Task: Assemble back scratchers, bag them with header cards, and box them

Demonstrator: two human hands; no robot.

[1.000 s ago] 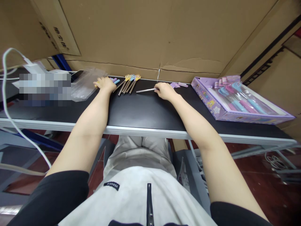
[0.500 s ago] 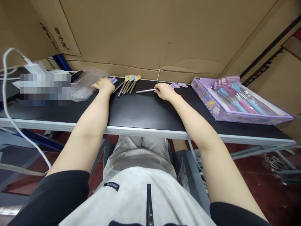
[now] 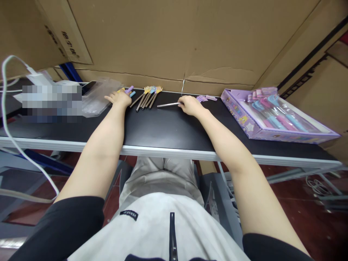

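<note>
My left hand (image 3: 119, 98) is at the back left of the black table. Thumb and forefinger appear closed on a purple handle grip (image 3: 129, 89), while the outer fingers stick out to the left. Blue and yellow grips lie by this hand, partly hidden. My right hand (image 3: 189, 105) holds a thin metal rod (image 3: 167, 105) pointing left, its right end hidden in the fingers. Between the hands lie several back scratchers (image 3: 149, 98) with yellow, blue and purple claw heads and bare metal shafts. Loose purple claw heads (image 3: 201, 98) lie just beyond my right hand.
On the right stands an open purple display box (image 3: 251, 134) with wrapped back scratchers inside. Clear plastic bags (image 3: 96, 103) lie on the left, beside a blurred-out item and a white cable (image 3: 8, 101). Cardboard walls (image 3: 163, 43) close off the back of the table.
The purple grip at my left hand has tilted up slightly, and that hand has shifted a little left. My right hand and the metal rod stay almost still.
</note>
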